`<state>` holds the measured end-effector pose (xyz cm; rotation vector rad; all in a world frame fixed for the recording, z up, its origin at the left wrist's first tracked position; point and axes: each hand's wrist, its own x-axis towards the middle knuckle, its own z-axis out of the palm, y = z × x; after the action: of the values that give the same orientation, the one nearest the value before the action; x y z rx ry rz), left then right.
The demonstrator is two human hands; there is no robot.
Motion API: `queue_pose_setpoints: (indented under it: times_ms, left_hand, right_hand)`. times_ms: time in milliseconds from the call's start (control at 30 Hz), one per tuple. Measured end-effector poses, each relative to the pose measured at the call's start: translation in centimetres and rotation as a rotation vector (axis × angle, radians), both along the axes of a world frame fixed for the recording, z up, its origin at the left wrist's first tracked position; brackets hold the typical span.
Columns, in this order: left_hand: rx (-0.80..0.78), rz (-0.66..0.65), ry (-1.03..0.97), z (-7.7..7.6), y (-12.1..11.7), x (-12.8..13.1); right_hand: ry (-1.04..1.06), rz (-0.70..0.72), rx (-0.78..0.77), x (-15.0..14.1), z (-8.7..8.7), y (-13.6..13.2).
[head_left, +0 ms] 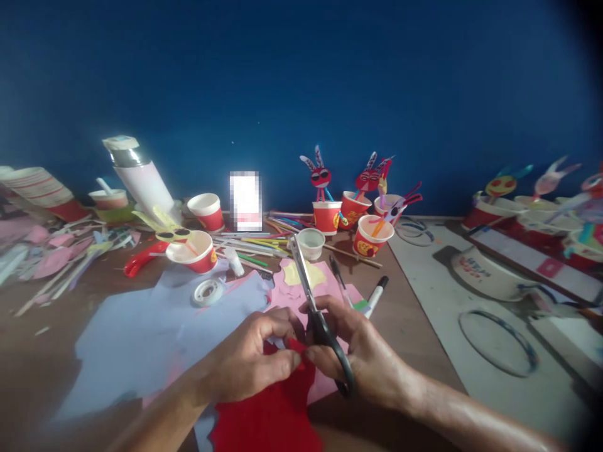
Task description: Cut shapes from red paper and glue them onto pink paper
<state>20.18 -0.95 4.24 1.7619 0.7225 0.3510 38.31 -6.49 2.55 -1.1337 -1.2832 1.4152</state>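
Near the bottom middle lies a sheet of red paper (pixel 268 417) with a wavy cut edge. My left hand (pixel 257 358) pinches its upper part between thumb and fingers. Black-handled scissors (pixel 308 282) rest in my right hand (pixel 355 351), blades pointing up and away, with the two blades together. My right thumb is close to the red paper by the left fingertips; whether it touches the paper I cannot tell. Beneath and beyond my hands are pink paper (pixel 339 285) and a yellow paper scrap (pixel 306 274).
Light blue paper (pixel 122 339) and a tape roll (pixel 207 292) lie left. Behind stand a tilted thermos (pixel 144 185), a cup (pixel 200 251) with a yellow paper figure and cups (pixel 326 218) with red figures. A marker (pixel 377 295) lies right, a visor (pixel 485 273) farther right.
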Motion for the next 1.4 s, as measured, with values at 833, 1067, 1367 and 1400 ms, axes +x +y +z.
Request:
queue_pose_setpoints:
  times_ms: [833, 1067, 1367, 1400]
  left_hand:
    - [-0.41, 0.609, -0.3, -1.6, -0.6, 1.1]
    - [-0.319, 0.633, -0.391, -1.4, 0.2, -0.1]
    - [-0.369, 0.607, -0.372, -1.7, 0.1, -0.3]
    - [-0.376, 0.607, -0.368, -1.7, 0.0, -0.2]
  right_hand:
    - [0.091, -0.099, -0.066, -1.3, -1.7, 0.0]
    - [-0.076, 0.194, -0.012, -0.8, -2.0, -0.7]
    - [-0.049, 0.214, -0.083, -1.3, -1.8, -0.9]
    - [-0.058, 0.212, -0.082, -1.2, -1.8, -1.0]
